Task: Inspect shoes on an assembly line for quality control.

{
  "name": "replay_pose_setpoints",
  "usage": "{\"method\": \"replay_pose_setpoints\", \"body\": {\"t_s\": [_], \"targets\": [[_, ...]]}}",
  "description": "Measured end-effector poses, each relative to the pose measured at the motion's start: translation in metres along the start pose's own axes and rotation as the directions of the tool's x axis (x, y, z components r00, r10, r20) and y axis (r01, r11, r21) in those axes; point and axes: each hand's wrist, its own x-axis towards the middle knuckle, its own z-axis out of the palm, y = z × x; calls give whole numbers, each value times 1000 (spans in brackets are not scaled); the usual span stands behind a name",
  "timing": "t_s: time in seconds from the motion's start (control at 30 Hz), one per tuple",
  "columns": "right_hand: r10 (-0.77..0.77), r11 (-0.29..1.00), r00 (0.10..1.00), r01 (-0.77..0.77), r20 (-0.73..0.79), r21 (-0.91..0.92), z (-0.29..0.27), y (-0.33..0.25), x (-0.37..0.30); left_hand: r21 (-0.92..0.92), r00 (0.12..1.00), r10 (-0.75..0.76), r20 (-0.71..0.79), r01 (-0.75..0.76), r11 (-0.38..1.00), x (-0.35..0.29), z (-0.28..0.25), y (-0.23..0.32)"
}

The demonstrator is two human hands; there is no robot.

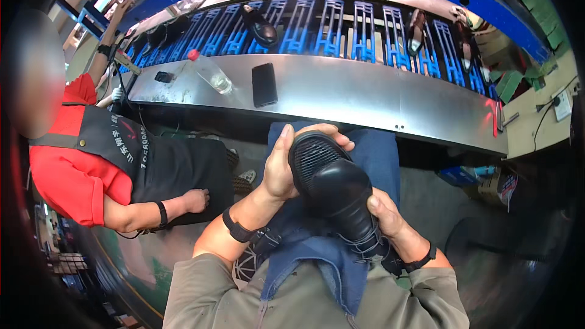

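Observation:
In front of my lap my left hand [281, 167] grips a black shoe sole [306, 157] with a ribbed face turned up. Its thumb lies along the left edge and fingers curl over the far end. Against the sole rests the rounded toe of a black lace-up shoe [341, 187], overlapping its near part. My right hand [387, 212] is closed round the shoe's right side, by the laces, thumb on top. Whether the sole is a separate piece or belongs to a second shoe I cannot tell.
Ahead runs a metal ledge [341, 85] with a phone [264, 85] and a clear bottle [212, 73]. Behind it, a blue-slatted conveyor [332, 30] carries several dark shoes. A co-worker in red and a black apron [177, 161] sits at the left. Other people's hands show beyond the conveyor.

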Motion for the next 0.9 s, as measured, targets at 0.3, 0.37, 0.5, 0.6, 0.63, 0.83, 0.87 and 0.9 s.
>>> {"method": "replay_pose_setpoints", "body": {"t_s": [0.3, 0.37, 0.5, 0.6, 0.63, 0.83, 0.87, 0.9], "targets": [[-80, 997, 996, 80, 30, 5, 2, 3, -7, 546, 986, 72, 153, -145, 825, -13, 31, -6], [-43, 999, 999, 43, 4, 2, -1, 9, -10, 565, 983, 76, 168, -159, 809, -14, 34, -7], [-56, 998, 998, 56, 7, 1, -3, 11, -11, 578, 983, 75, 167, -159, 801, -14, 36, -9], [-82, 997, 997, 82, 10, 13, -5, 11, -11, 566, 983, 93, 158, -167, 808, -14, 37, -13], [-75, 997, 997, 75, 8, 14, -5, 11, -12, 565, 983, 94, 158, -168, 808, -14, 38, -14], [-70, 997, 998, 70, 6, -29, -11, 14, -12, 588, 983, 92, 156, -167, 792, -13, 37, -14], [-65, 997, 998, 65, 2, -49, -12, 14, -12, 582, 984, 91, 155, -165, 796, -13, 37, -14], [-65, 997, 998, 65, 1, -50, -11, 14, -12, 576, 984, 90, 154, -163, 801, -13, 36, -15]]}}
